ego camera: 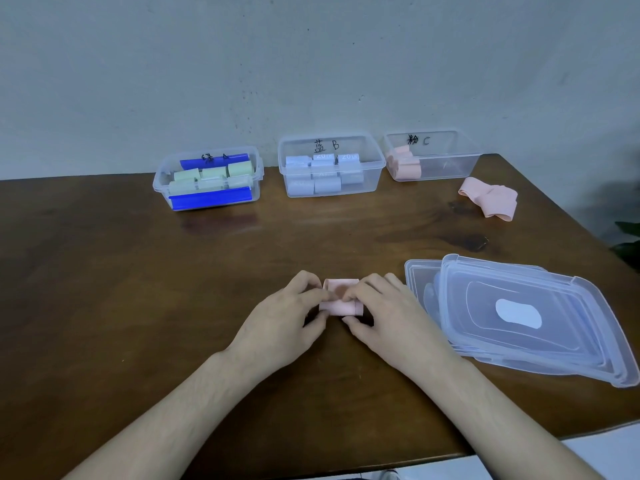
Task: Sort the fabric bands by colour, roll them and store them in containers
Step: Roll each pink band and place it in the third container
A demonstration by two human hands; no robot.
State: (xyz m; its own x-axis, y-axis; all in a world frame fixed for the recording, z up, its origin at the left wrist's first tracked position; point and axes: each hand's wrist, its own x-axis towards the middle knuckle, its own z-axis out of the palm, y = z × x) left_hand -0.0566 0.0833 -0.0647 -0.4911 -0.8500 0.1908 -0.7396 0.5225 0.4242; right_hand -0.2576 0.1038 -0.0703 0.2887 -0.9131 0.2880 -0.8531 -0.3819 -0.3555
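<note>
Pink band (341,301) sits on the table (138,271) near its front edge, nearly rolled, the roll's long axis running left to right across the view, with the left hand (287,317) and right hand (384,313) each pinching an end between thumb and fingertips. Looks like the home stretch: the green container (207,180) and blue container (330,166) are packed with rolls. Pink container (433,155) holds only a few, and loose pink bands (490,199) wait beside it, with the stacked lids (519,317) at the right not yet fitted.
</note>
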